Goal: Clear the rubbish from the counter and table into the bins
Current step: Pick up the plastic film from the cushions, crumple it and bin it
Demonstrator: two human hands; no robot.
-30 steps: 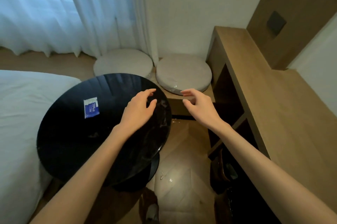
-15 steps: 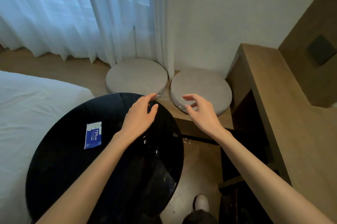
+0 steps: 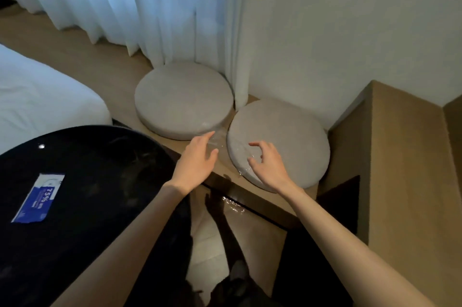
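Note:
A crumpled piece of clear plastic film (image 3: 220,138) lies on the low wooden bench (image 3: 125,104), in the gap between two round grey cushions. My left hand (image 3: 197,161) reaches over it with fingers straight, its fingertips at the film's edge. My right hand (image 3: 267,164) hovers over the right cushion (image 3: 290,136) with fingers loosely spread and holds nothing. A blue and white wipe packet (image 3: 37,198) lies flat on the round black table (image 3: 87,206) at the left. No bin is in view.
The left cushion (image 3: 182,99) sits by the white curtain (image 3: 125,2). A bed with white sheets (image 3: 37,97) is at the far left. A wooden counter (image 3: 405,169) runs along the right wall. More clear film (image 3: 232,205) lies on the floor below the bench.
Both hands have moved forward, away from the black table and toward the cushions. The view has shifted with them, bringing the cushions closer and the packet lower left.

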